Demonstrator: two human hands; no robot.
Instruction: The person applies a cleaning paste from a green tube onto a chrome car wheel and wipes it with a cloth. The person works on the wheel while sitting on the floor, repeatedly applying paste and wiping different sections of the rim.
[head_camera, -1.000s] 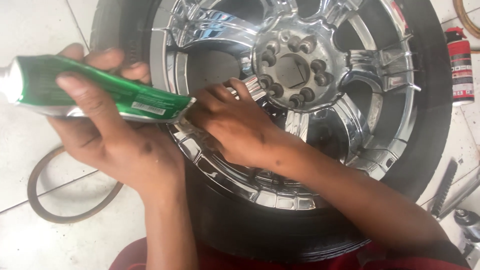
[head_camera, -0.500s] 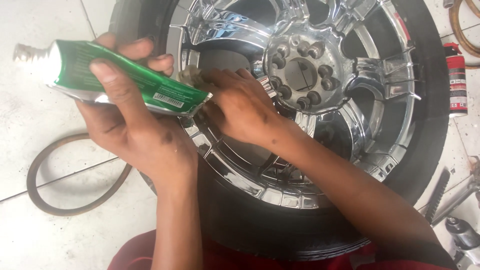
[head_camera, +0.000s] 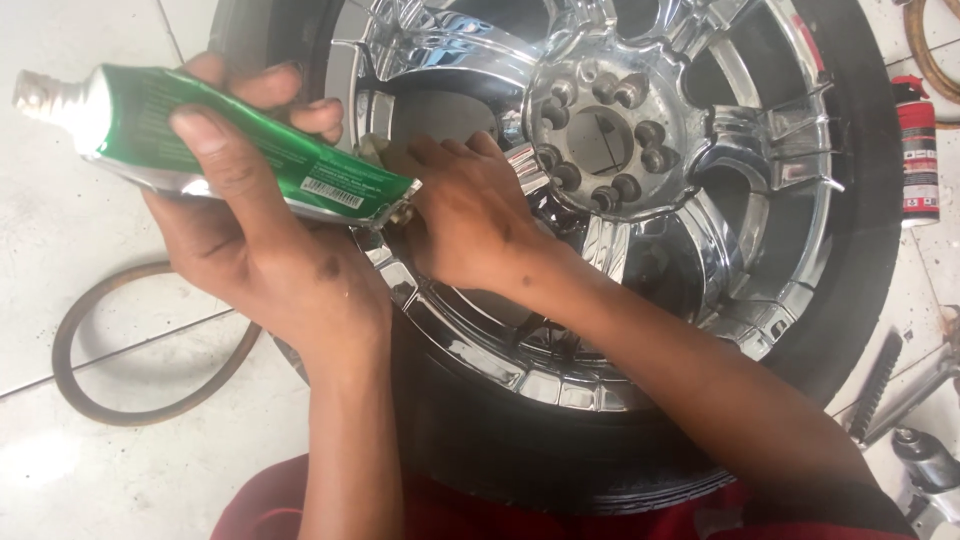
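A chrome wheel rim (head_camera: 700, 230) in a black tyre (head_camera: 870, 250) lies flat on the tiled floor in front of me. My left hand (head_camera: 260, 250) holds a green squeeze tube (head_camera: 230, 145) with a white threaded nozzle, uncapped, level above the rim's left edge. My right hand (head_camera: 470, 215) presses down on the rim's inner left part, next to a spoke, with a small pale pad or cloth (head_camera: 375, 150) partly showing under its fingers.
A brown rubber ring (head_camera: 110, 390) lies on the white tiles at the left. A red and black spray can (head_camera: 917, 150) stands right of the tyre. A black brush (head_camera: 878, 385) and metal tools (head_camera: 925, 455) lie at the lower right.
The view has shifted so the wheel sits further right. My right hand has slid left along the rim's inner edge, toward the tube's crimped end. The tube stays in my left hand.
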